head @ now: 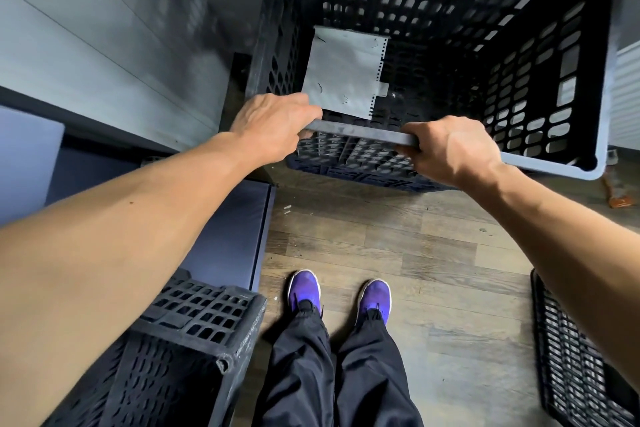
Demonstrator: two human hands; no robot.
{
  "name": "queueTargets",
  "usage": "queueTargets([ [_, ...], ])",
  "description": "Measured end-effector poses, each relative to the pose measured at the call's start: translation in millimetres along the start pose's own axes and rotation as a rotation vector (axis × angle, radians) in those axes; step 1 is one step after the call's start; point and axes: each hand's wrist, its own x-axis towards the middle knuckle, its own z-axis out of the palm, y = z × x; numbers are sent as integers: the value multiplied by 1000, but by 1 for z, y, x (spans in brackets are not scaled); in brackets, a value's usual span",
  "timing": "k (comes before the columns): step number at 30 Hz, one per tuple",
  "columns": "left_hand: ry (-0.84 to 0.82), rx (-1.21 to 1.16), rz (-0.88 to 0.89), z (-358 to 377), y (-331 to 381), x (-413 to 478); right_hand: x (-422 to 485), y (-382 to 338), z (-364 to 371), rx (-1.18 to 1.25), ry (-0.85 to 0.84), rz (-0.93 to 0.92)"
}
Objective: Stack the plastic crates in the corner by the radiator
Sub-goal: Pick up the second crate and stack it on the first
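Observation:
A large black perforated plastic crate (519, 55) fills the upper middle of the head view, open side up, in the corner beside a grey wall. My left hand (273, 128) grips the left part of its near rim. My right hand (450, 149) grips the same rim further right. A grey sheet (343, 73) lies inside the crate. Under it shows the latticed edge of another crate (349, 170). A white radiator (627, 97) is at the right edge. Two more black crates sit low: one at lower left (194, 336), one at lower right (581, 354).
A grey panelled wall (104, 45) runs along the left. A dark blue padded mat (232, 236) lies by the wall on the wood floor (433, 253). My feet in purple shoes (339, 291) stand between the two low crates. A small orange object (620, 198) lies at right.

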Motion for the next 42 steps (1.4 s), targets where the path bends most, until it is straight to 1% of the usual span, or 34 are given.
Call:
queueTargets([
  [3, -21, -11, -17, -1, 2, 2, -2, -1, 0, 10, -21, 18],
  [9, -69, -80, -56, -2, 7, 2, -12, -3, 10, 60, 122, 16],
  [12, -123, -99, -81, -7, 7, 7, -20, 20, 8, 37, 82, 25],
  [15, -160, -81, -124, -7, 12, 11, -35, 48, 6, 19, 22, 128],
  [18, -152, -80, -171, -9, 13, 13, -38, 55, 7, -3, 6, 164],
  [20, -139, -59, -172, -12, 11, 13, -34, 54, 7, -12, 12, 182],
  [24, -164, -44, -183, -16, 13, 14, -33, 56, 4, -3, -11, 188],
  [28, -249, -50, -205, -18, 14, 17, -33, 57, 0, 72, -26, 169],
  [31, -279, -81, -209, -16, 15, 16, -32, 59, 3, 66, -39, 167],
  [33, -237, -85, -203, -15, 19, 13, -31, 59, 5, 58, -50, 162],
  [35, -184, -103, -186, -15, 24, 9, -32, 60, 6, 81, -37, 118],
  [37, -134, -128, -112, -15, 36, 9, -36, 65, 2, 139, -50, 72],
  [40, -79, -143, 15, -10, 71, 14, -49, 81, -4, 217, -67, 33],
  [42, -40, -179, 32, -3, 104, 20, -66, 99, -5, 228, -56, 28],
])
